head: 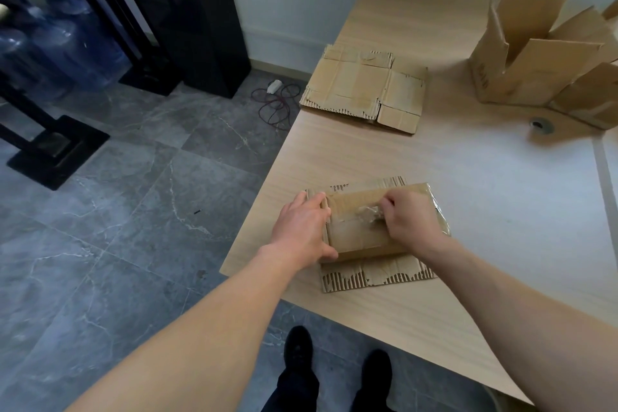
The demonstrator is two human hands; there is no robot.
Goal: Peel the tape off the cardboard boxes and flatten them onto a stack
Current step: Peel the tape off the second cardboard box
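A small cardboard box (361, 234) sits near the front left corner of the light wooden table (501, 211). Its top is closed, so what it holds cannot be seen. Torn flaps lie spread flat on the table at its near and far sides, the near one showing bare corrugation.

The left hand (306, 231) grips the box's left end, with the fingers laid over the end flaps and the thumb against the near side. The right hand (409, 224) is over the top of the box, its fingertips pinched on a crumpled strip of clear tape (369, 212) that is partly lifted from the lid.

Further back along the table's left edge lies a stack of flattened cardboard (364, 87), slightly overhanging the edge. At the far right stands a larger open box (521, 77) with its flaps raised; only part of its inside shows, and that part is plain cardboard wall. A round cable grommet (539, 125) sits in the tabletop just in front of it
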